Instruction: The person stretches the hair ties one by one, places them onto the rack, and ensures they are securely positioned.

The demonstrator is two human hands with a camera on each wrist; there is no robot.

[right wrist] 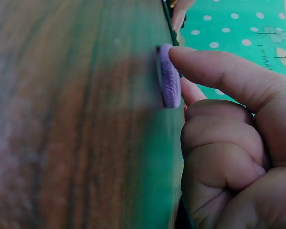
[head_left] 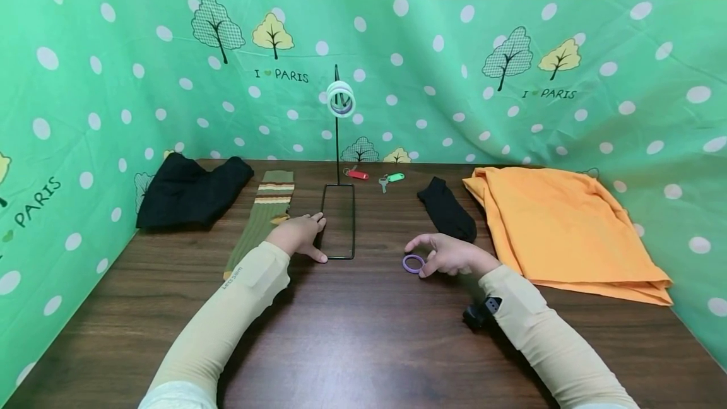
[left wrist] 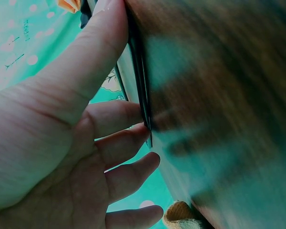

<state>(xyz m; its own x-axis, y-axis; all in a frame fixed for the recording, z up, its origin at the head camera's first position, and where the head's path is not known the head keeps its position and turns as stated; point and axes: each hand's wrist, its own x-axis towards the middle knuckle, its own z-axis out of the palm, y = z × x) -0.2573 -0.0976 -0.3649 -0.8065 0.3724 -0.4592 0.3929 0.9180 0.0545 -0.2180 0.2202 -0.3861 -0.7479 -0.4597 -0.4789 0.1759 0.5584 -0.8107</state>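
Note:
A black wire stand [head_left: 354,223] has a flat rectangular base and an upright rod. Several pale hair ties [head_left: 341,90] hang on its hook, with a purple one among them. My left hand [head_left: 298,237] rests at the left side of the base, its fingers spread; thumb and fingertips touch the wire in the left wrist view. Right of the stand, a ribbed purple hair tie [right wrist: 169,78] is pinched at its edge between the thumb and index finger of my right hand [head_left: 451,254]. The other right fingers are curled into the palm.
A green striped sock [head_left: 255,226] lies beside my left hand, with a folded black cloth [head_left: 190,191] farther left. Red [head_left: 358,174] and green key tags [head_left: 395,177] lie behind the stand. A black sock [head_left: 445,207] and folded orange cloth [head_left: 568,226] lie right.

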